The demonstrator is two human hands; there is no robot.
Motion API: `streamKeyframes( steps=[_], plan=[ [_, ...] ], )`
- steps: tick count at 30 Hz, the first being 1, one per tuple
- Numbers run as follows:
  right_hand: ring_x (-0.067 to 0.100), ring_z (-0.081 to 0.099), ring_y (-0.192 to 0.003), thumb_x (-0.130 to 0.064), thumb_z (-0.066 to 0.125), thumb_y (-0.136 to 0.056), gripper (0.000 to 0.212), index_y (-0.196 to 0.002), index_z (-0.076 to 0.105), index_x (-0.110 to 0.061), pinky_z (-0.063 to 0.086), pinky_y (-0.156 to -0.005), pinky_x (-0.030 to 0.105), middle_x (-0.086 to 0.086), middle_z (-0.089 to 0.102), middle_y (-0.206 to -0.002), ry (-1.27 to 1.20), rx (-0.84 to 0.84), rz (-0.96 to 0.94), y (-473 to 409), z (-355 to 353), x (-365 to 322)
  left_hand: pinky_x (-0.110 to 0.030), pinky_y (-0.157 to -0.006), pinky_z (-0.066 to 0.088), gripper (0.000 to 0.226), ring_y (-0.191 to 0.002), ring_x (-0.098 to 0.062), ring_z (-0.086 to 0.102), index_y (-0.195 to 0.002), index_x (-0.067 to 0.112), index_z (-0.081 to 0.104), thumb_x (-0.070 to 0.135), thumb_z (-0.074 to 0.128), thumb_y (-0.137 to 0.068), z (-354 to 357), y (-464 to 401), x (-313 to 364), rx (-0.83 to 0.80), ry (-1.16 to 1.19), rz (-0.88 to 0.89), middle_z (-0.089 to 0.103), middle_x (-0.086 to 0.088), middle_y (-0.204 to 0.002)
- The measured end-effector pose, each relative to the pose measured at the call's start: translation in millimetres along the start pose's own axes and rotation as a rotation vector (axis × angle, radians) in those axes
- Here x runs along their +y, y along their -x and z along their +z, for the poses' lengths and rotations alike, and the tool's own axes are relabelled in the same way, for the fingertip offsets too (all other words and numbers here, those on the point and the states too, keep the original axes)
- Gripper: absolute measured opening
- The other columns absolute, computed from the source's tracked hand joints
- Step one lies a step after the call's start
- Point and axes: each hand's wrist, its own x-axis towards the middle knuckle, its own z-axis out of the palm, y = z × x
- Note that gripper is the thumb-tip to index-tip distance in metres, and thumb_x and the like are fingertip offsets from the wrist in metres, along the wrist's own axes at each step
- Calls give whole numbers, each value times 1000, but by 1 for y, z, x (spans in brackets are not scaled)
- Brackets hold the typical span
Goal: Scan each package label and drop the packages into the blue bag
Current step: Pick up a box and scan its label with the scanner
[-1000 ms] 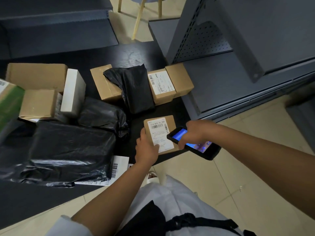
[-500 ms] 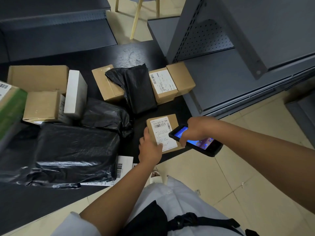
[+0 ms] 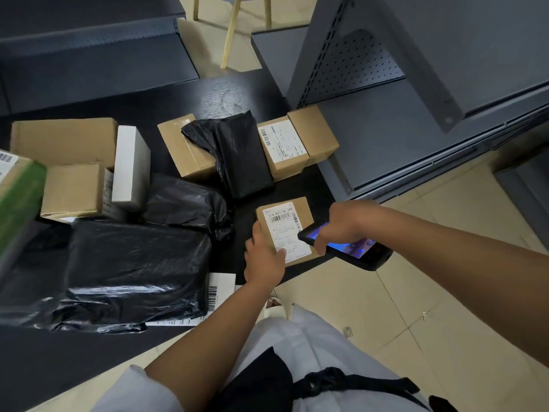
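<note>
The small box lies at the near right corner of the bench, its white label facing up with a barcode and printed code along the far edge. The left hand grips the box at its near left corner, thumb along the left side and fingertips curled onto the label. The right hand is wrapped around a handheld scanner, held just right of the box with its front end over the label's right edge; the scanner screen glows blue.

Left of the box, a large black bag parcel lies on the bench, with a white barcoded label showing beside it on its box side. Beyond that parcel sits a smaller black bag parcel.

Farther from the box, straight ahead, a black bag parcel rests between a plain brown carton and a labelled carton, with another brown carton touching the labelled one. Far left of the box stand a white box, two brown cartons and a green box at the frame edge.

Right of the bench stands grey metal shelving. Wooden chair legs are visible beyond the bench.
</note>
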Motion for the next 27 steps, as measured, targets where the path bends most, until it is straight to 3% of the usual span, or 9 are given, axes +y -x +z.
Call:
streamKeyframes(
  steps=[5, 13, 17, 22, 27],
  plan=[
    [20, 67, -70, -54, 79, -71, 47, -95, 59, -18, 50, -62, 28, 5, 68, -87, -113, 7, -2, -2, 2, 10, -54, -103, 49, 93, -136, -31, 44, -156, 34, 10, 17, 74, -90, -3, 0, 3, -21, 22, -13, 35, -9, -151],
    [31, 71, -93, -42, 79, -81, 45, -109, 64, -12, 60, -88, 46, 16, 71, -97, -792, -162, -44, -15, 48, 43, -56, -105, 48, 92, -138, -33, 42, -157, 34, 11, 9, 70, -91, -2, 7, 12, -2, 72, -39, 37, -10, -149],
    [37, 68, -108, -39, 75, -86, 41, -114, 71, -9, 59, -88, 46, 22, 72, -114, -1081, -191, -110, -24, 69, 58, -54, -106, 49, 88, -139, -31, 45, -157, 29, 19, 5, 71, -90, -3, 10, 14, 18, 156, -75, 43, -8, -150],
    [33, 69, -109, -32, 72, -91, 36, -119, 70, -9, 56, -95, 47, 17, 75, -111, -1251, -197, -222, -41, 78, 71, -49, -110, 48, 76, -139, -26, 48, -157, 22, 28, 10, 69, -94, 0, 22, 14, 46, 242, -135, 46, -4, -153],
    [37, 71, -106, -26, 72, -92, 35, -121, 65, -7, 57, -97, 50, 18, 76, -106, -1383, -184, -251, -59, 87, 71, -44, -109, 46, 74, -140, -24, 47, -158, 25, 29, 14, 68, -95, 5, 31, 16, 123, 266, -183, 44, -1, -155]
  ],
)
